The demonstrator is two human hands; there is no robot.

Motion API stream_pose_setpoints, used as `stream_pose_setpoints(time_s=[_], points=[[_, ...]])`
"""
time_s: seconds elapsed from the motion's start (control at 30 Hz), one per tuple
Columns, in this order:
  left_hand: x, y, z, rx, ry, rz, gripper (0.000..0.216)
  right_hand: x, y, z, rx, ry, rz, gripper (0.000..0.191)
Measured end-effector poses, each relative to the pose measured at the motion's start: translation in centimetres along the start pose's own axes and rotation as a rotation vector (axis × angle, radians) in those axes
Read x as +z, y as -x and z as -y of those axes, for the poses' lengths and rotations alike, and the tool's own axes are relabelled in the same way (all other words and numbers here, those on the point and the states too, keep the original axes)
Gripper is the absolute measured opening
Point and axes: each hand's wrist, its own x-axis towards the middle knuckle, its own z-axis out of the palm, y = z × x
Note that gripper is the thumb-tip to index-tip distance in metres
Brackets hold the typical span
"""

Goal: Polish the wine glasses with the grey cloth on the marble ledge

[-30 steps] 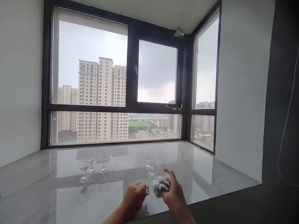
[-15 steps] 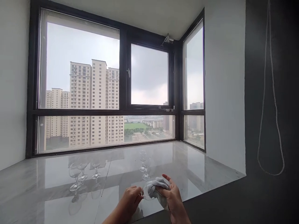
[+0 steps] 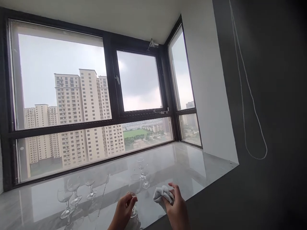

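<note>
My left hand [image 3: 124, 207] pinches a clear stemmed glass [image 3: 135, 184] by its stem. The glass is upright, bowl up, with its foot low over the sill; I cannot tell whether it touches. To the right, my right hand [image 3: 176, 204] grips a bunched grey cloth [image 3: 162, 195], apart from the glass. Behind the held glass two more stemmed glasses stand close together, the nearer glass [image 3: 145, 183] partly overlapping the farther glass [image 3: 140, 164]. On the left side stand a front glass [image 3: 64, 195], a middle glass [image 3: 74, 187] and a rear glass [image 3: 90, 183].
A glossy grey marble sill [image 3: 192, 169] lies under the glasses and mirrors them. Its front edge runs diagonally at the lower right. Dark-framed windows [image 3: 139, 113] rise behind it. A looped cord [image 3: 251, 95] hangs by the dark wall on the right.
The cloth has come away from the glass, and the glass has turned from lying sideways to upright in my left hand. The view has tilted and shifted rightward.
</note>
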Motion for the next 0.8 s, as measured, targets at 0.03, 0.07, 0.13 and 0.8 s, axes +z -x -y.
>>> stream_pose_setpoints(time_s=[0.03, 0.07, 0.13, 0.8], points=[[0.0, -0.2, 0.2, -0.059, 0.020, -0.012, 0.066, -0.2, -0.1, -0.2, -0.003, 0.017, 0.021, 0.047], [0.1, -0.4, 0.3, -0.105, 0.038, -0.007, 0.067, -0.5, -0.2, -0.3, 0.003, 0.029, 0.031, 0.047], [0.7, -1.1, 0.1, -0.160, 0.059, 0.035, 0.066, -1.0, -0.5, -0.3, 0.027, 0.038, 0.031, 0.046], [8.3, -6.2, 0.5, -0.111, -0.199, 0.120, 0.022, -3.7, -2.1, -0.8, 0.095, 0.067, -0.029, 0.054]])
